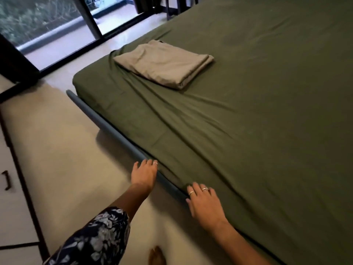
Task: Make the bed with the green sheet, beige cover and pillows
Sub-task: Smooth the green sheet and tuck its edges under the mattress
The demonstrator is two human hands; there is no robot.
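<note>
Head view: green sheet (248, 111) covers mattress, wrinkled near side. Left hand (144, 174), right hand (204, 203), fingers relaxed, tucking edge. Beige cover (164, 64) still folded; pillows unseen.

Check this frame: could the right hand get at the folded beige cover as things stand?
Probably yes. The right hand is open at the bed's edge, and only bare green sheet lies between it and the cover, though reaching would take a lean.

Open floor (63, 169) beside bed, folded beige cover (164, 63) on green sheet (257, 115), cabinet (11, 188) left
</note>
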